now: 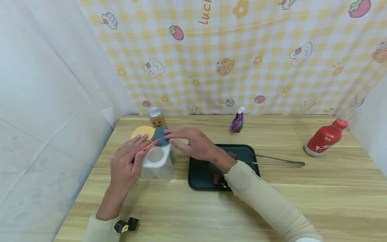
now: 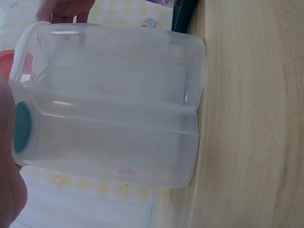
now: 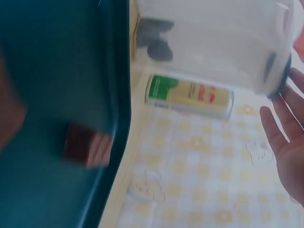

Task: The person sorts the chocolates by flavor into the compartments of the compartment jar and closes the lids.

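A translucent plastic canister [image 1: 164, 169] with several compartments stands at the table's left. Its top carries a yellow lid [image 1: 141, 131], a dark blue lid [image 1: 159, 134] and a teal lid [image 2: 22, 127]; one round front opening is uncovered. My left hand [image 1: 125, 163] lies over the left side of the top, an orange lid [image 1: 152, 144] tilted edge-on between thumb and forefinger. My right hand [image 1: 193, 143] reaches across from the right, its extended fingertips touching the dark blue lid's edge. Dark pieces [image 3: 159, 50] show through the canister wall in the right wrist view.
Behind the canister stands a gold can [image 1: 157, 117]. A black tray [image 1: 195, 178] with brown pieces sits under my right forearm, metal tongs [image 1: 281, 161] across its right edge. Farther off are a purple pouch [image 1: 237, 121] and a red bottle [image 1: 325, 138].
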Demonstrator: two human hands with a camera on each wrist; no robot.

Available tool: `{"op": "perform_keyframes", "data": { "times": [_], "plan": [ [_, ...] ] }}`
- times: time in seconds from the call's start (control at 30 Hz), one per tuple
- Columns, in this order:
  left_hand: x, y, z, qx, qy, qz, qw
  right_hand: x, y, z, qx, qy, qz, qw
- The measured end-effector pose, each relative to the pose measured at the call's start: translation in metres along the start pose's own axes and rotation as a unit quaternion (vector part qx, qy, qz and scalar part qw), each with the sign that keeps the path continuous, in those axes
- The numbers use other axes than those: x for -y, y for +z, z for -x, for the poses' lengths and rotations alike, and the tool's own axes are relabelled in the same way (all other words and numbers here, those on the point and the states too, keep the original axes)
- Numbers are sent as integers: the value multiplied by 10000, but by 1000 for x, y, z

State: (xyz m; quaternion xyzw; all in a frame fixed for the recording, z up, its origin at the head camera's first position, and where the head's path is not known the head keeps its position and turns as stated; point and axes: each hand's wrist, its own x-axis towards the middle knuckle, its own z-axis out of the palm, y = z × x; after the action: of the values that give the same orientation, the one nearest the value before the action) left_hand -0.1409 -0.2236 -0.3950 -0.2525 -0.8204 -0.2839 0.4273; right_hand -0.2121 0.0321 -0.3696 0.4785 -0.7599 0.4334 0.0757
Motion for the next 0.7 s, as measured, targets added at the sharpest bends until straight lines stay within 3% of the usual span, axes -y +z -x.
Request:
{"op": "perform_keyframes", "data": {
  "times": [0.23, 0.37, 0.53, 0.7],
  "plan": [
    [0, 2, 1, -70, -20, 3, 10000, -9, -40, 33, -491, -87, 557, 9972],
    [0, 1, 2, -80, -35, -28, 10000, -15, -60, 59, -542, -76, 795, 9953],
    [0, 2, 2, -92, -7, -17, 10000, -21, -81, 105, -232, 575, 1296, 9896],
    [-1, 1, 1, -65, -1, -17, 10000, -23, -101, 154, -41, 1352, 1857, 9733]
  ]
}}
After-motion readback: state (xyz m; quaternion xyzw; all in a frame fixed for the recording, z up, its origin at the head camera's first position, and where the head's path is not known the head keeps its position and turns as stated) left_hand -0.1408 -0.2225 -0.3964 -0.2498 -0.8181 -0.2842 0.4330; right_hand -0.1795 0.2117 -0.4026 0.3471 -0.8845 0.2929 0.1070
